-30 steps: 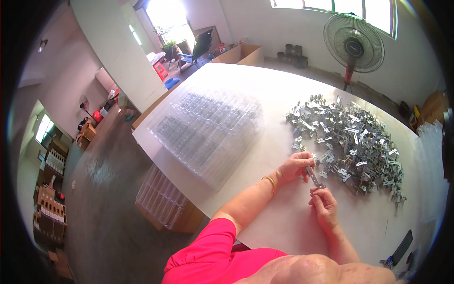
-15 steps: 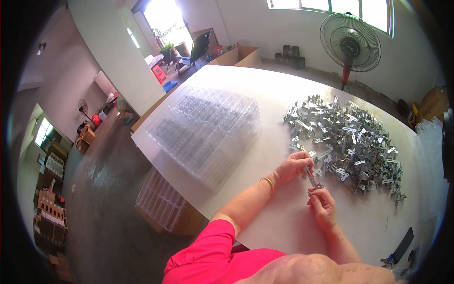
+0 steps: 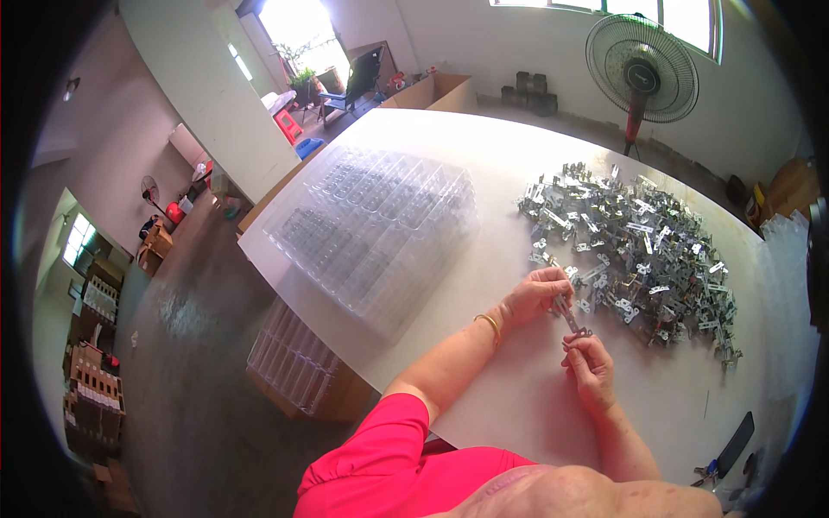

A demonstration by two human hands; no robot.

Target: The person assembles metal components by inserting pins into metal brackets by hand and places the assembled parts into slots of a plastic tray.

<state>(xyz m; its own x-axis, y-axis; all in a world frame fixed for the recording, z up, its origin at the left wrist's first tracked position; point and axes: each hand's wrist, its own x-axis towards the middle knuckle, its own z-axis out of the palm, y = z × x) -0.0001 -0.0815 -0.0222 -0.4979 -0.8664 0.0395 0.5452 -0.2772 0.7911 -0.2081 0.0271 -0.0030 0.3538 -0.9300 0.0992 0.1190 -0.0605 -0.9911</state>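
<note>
A slim metal bracket is held between my two hands, over the near part of the white table. My left hand, with a gold bangle at the wrist, pinches its far end. At the near end, the thumb and fingers of my right hand are closed on the same piece. Just beyond my hands spreads a large heap of small metal brackets, some shiny and some dull grey. A stack of clear plastic trays stands to the left; grey parts show through its top.
The white table carries a dark phone and keys near its right edge. Below its left side, a carton holds more clear trays. A standing fan is beyond the far right edge.
Both hands keep hold of the bracket in nearly the same place. The whole view has shifted slightly; the heap and the tray stack look unchanged.
</note>
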